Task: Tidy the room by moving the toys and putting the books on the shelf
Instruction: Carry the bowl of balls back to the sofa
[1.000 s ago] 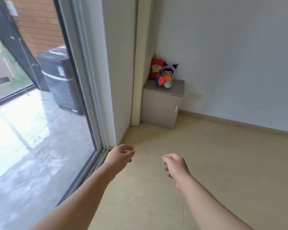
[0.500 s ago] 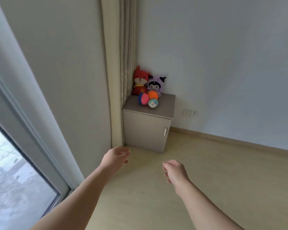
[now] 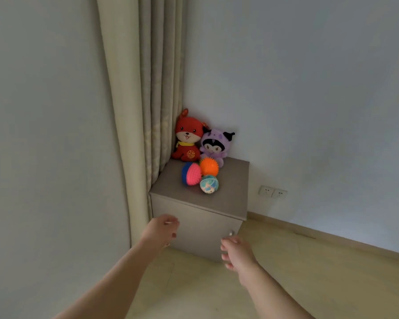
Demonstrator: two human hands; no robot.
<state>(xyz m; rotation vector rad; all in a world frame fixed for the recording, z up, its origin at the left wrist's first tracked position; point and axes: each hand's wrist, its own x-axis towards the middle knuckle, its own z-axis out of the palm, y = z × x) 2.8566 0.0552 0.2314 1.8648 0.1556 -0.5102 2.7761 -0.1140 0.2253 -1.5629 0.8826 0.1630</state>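
Note:
A red plush dog (image 3: pixel 187 137) and a purple plush doll (image 3: pixel 213 145) sit at the back of a small grey cabinet (image 3: pixel 230 194) in the corner. In front of them lie a pink and blue spiky ball (image 3: pixel 190 174), an orange spiky ball (image 3: pixel 209 166) and a pale patterned ball (image 3: pixel 209 184). My left hand (image 3: pixel 160 231) and right hand (image 3: pixel 236 252) hang in front of the cabinet door, below the toys, fingers loosely curled and holding nothing. No books or shelf are in view.
A beige curtain (image 3: pixel 145 88) hangs against the cabinet's left side. White walls meet behind it. Wall sockets (image 3: pixel 272 192) sit low to the right. A small knob (image 3: pixel 230 233) is on the cabinet door. Pale wood floor (image 3: pixel 309 272) spreads right.
The view has swung from the glass door to the corner and drawn closer to the cabinet. Both hands stay out in front, now level with the cabinet door.

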